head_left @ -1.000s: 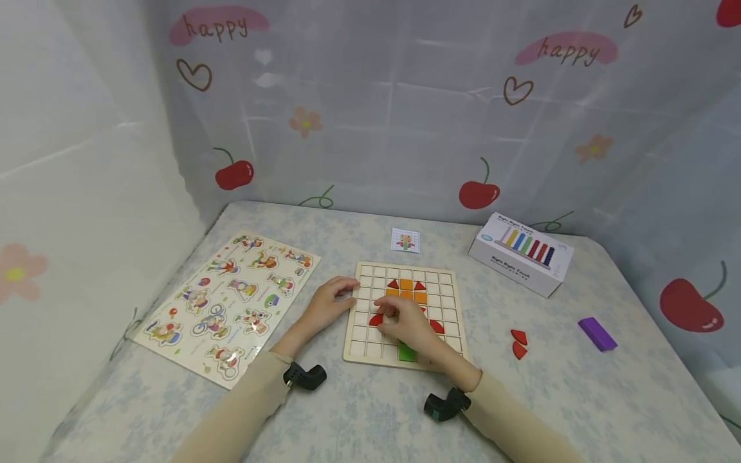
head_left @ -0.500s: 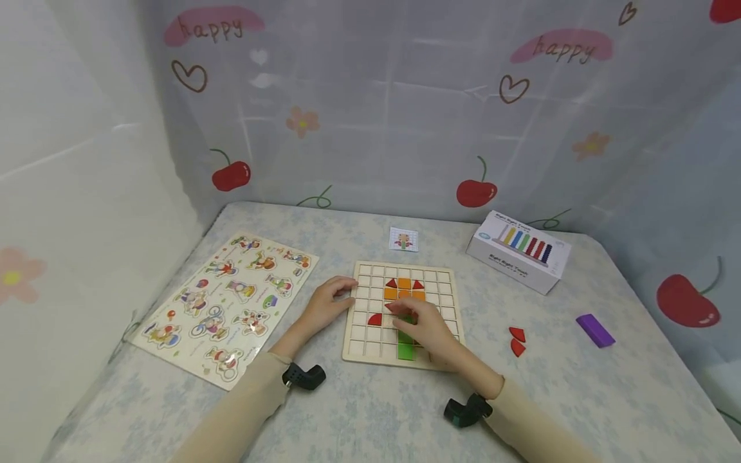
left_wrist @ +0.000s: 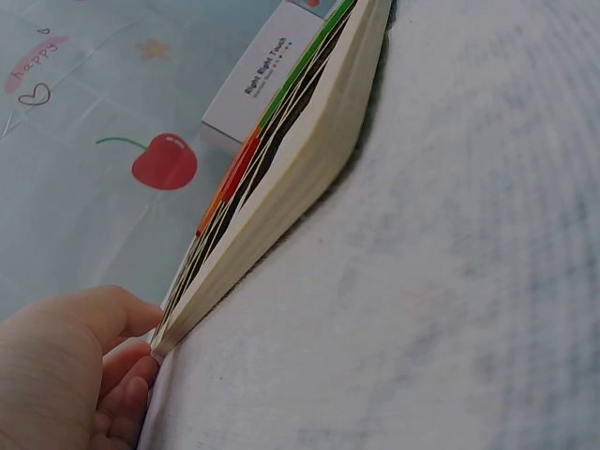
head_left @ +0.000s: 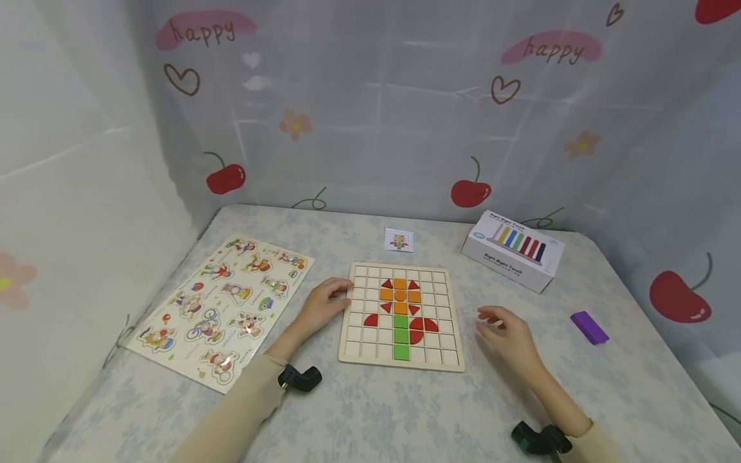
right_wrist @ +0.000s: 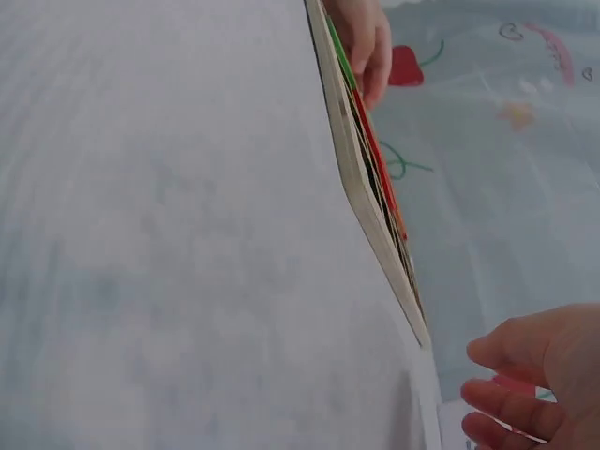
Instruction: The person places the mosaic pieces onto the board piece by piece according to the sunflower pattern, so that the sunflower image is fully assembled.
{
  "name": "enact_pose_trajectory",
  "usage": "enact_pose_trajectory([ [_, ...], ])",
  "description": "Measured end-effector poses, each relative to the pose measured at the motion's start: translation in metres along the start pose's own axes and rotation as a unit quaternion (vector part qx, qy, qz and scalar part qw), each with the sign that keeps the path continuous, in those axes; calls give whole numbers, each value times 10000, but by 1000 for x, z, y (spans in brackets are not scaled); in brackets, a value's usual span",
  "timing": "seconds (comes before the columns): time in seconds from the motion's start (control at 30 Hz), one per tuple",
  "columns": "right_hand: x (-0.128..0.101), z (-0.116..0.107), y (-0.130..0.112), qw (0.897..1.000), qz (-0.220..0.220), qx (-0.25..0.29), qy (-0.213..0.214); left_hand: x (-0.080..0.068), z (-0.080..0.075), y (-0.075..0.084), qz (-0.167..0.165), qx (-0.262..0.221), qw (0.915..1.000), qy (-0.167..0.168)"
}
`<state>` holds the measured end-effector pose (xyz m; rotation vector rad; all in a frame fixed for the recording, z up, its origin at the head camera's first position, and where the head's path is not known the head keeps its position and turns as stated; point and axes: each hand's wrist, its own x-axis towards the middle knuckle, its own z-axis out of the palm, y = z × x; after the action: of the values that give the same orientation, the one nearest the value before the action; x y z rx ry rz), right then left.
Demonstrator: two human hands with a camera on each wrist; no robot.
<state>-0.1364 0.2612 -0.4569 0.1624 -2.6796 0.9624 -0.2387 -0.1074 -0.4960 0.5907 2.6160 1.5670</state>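
The grid board is laid mid-worktop; its 9 o'clock edge is touched by the left hand, its grip relaxed; at 3 o'clock the right hand is held apart, its grip loosely curled, nothing seen pinched.

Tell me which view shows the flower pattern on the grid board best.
The head view: the grid board lies face-up there, its red, orange and green flower whole. Both wrist views catch the board only edge-on, showing thin strips of colour.
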Motion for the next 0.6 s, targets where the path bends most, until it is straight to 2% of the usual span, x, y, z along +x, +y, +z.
enact_pose_trajectory([
  [0.17,-7,-22,22,9966,541,-471,394,0,0,0,30,-13,10000,13],
  [0.33,-12,-25,33,9912,1127,-570,396,0,0,0,15,-44,10000,-7],
  [0.47,-14,-21,38,9908,1168,-467,505,-1,0,1,4,-18,10000,-7],
  [0.6,-13,-19,40,9942,934,-275,459,-2,0,3,-17,44,10000,26],
])
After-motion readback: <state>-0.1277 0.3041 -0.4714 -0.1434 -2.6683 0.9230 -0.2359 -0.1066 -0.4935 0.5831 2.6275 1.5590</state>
